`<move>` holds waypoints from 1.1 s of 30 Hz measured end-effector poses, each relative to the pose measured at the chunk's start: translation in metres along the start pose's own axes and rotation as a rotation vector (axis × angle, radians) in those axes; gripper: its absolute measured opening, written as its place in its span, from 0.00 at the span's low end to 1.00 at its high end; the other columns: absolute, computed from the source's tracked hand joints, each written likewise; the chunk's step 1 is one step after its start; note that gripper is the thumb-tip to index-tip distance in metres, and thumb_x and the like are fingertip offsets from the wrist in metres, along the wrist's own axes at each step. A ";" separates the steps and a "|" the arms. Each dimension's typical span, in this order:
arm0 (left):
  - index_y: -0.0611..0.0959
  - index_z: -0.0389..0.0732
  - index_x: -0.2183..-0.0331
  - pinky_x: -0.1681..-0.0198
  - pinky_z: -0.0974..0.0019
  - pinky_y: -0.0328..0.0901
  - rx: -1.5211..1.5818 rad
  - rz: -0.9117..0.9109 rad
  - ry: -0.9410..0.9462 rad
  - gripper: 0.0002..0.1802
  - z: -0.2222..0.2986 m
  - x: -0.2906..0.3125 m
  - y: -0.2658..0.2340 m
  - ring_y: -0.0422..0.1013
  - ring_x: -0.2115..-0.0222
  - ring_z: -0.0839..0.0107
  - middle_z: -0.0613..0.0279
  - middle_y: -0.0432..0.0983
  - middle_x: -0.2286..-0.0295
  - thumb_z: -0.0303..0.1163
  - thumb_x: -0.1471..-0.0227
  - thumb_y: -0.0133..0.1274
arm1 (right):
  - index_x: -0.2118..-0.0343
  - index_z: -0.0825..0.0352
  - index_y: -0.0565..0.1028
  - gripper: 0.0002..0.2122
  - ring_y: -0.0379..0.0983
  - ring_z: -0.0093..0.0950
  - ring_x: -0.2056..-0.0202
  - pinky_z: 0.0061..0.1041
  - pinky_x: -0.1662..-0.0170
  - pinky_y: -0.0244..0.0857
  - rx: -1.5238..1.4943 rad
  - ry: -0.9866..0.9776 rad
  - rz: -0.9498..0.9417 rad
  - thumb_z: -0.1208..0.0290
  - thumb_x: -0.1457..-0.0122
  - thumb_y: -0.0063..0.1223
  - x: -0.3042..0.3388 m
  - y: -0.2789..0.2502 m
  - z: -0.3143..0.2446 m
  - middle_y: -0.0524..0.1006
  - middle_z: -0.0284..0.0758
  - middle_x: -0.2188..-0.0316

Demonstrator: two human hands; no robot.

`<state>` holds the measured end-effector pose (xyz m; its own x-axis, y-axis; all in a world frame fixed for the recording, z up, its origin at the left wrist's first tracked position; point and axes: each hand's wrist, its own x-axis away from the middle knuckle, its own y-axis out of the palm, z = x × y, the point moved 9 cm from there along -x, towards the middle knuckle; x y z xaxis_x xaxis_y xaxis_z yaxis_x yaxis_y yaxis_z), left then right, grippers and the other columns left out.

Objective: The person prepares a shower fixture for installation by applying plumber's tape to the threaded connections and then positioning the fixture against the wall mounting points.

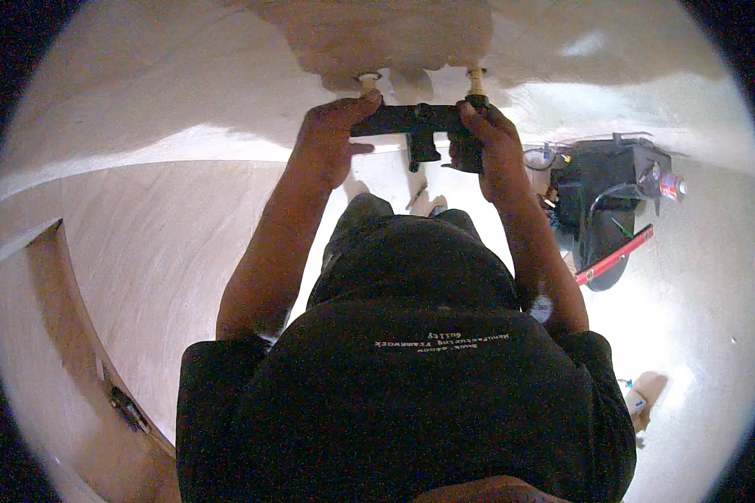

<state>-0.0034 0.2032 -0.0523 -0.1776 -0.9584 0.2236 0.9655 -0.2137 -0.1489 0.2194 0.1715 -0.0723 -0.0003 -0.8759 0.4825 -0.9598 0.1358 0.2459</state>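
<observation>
Fixture [398, 121] gripped in my left hand [327, 138] and right hand [497, 144] sits at 2 brass fittings [476, 82]; I judge alignment nearly done, fastening left.

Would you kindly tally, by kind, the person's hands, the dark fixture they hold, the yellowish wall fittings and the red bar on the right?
Hands: 2 (left hand, right hand)
Dark fixture: 1
Yellowish wall fittings: 2
Red bar: 1
Total: 6
</observation>
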 end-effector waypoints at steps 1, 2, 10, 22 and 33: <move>0.77 0.36 0.53 0.60 0.52 0.76 0.289 0.061 -0.307 0.25 -0.022 0.002 0.000 0.76 0.57 0.61 0.53 0.78 0.60 0.44 0.45 0.59 | 0.60 0.65 0.73 0.11 0.71 0.24 0.79 0.25 0.75 0.67 0.001 -0.001 0.008 0.62 0.37 0.55 0.000 -0.002 0.000 0.75 0.31 0.76; 0.78 0.35 0.55 0.60 0.51 0.76 0.292 0.094 -0.329 0.23 -0.019 0.003 0.005 0.76 0.56 0.61 0.52 0.78 0.59 0.44 0.43 0.57 | 0.60 0.65 0.73 0.11 0.71 0.24 0.79 0.25 0.75 0.67 -0.017 -0.006 -0.014 0.62 0.37 0.56 0.000 -0.002 -0.001 0.75 0.31 0.76; 0.77 0.34 0.54 0.59 0.49 0.76 0.539 0.031 -0.369 0.24 -0.029 0.002 0.012 0.76 0.56 0.60 0.51 0.78 0.58 0.46 0.41 0.54 | 0.59 0.65 0.74 0.13 0.71 0.22 0.80 0.23 0.77 0.68 -0.024 -0.026 -0.020 0.61 0.38 0.57 -0.001 -0.002 -0.002 0.76 0.32 0.76; 0.73 0.32 0.47 0.56 0.50 0.77 0.321 -0.025 -0.254 0.22 -0.021 -0.002 0.013 0.74 0.52 0.57 0.50 0.74 0.52 0.31 0.42 0.54 | 0.60 0.65 0.75 0.12 0.71 0.21 0.77 0.23 0.75 0.67 0.010 -0.030 -0.036 0.62 0.38 0.57 -0.003 -0.001 -0.005 0.76 0.31 0.75; 0.70 0.31 0.45 0.55 0.47 0.77 0.452 0.083 -0.387 0.22 -0.020 0.005 0.008 0.71 0.49 0.53 0.48 0.72 0.50 0.24 0.41 0.49 | 0.59 0.65 0.74 0.13 0.72 0.24 0.78 0.24 0.75 0.67 0.047 0.000 -0.019 0.60 0.38 0.58 -0.001 0.001 -0.007 0.76 0.33 0.75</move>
<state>0.0000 0.1931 -0.0721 -0.0978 -0.8116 0.5759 0.9735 0.0421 0.2246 0.2204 0.1763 -0.0667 0.0181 -0.8783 0.4777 -0.9718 0.0970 0.2151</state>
